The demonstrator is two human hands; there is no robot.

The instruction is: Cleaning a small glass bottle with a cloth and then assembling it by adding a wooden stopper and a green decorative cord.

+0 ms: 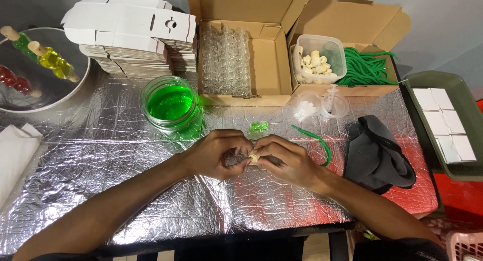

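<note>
Broadly, the foil-covered table (100, 155) fills the frame, with cardboard boxes (251, 54) along the top edge and bare foil in the lower middle for moving. A jar of green liquid (171, 106) stands upper left of the hands. At centre, the left hand (214, 153) and right hand (284, 158) pinch a small cork (254, 158) between closed fingertips, seemingly mid-assembly; a green cord (317, 140) lies just right.

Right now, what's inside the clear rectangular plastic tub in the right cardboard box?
The clear rectangular plastic tub holds small cream-coloured cork stoppers, heaped toward its left side. Whatever lies beneath the heap is covered, and the tub's floor is hard to make out.
</note>
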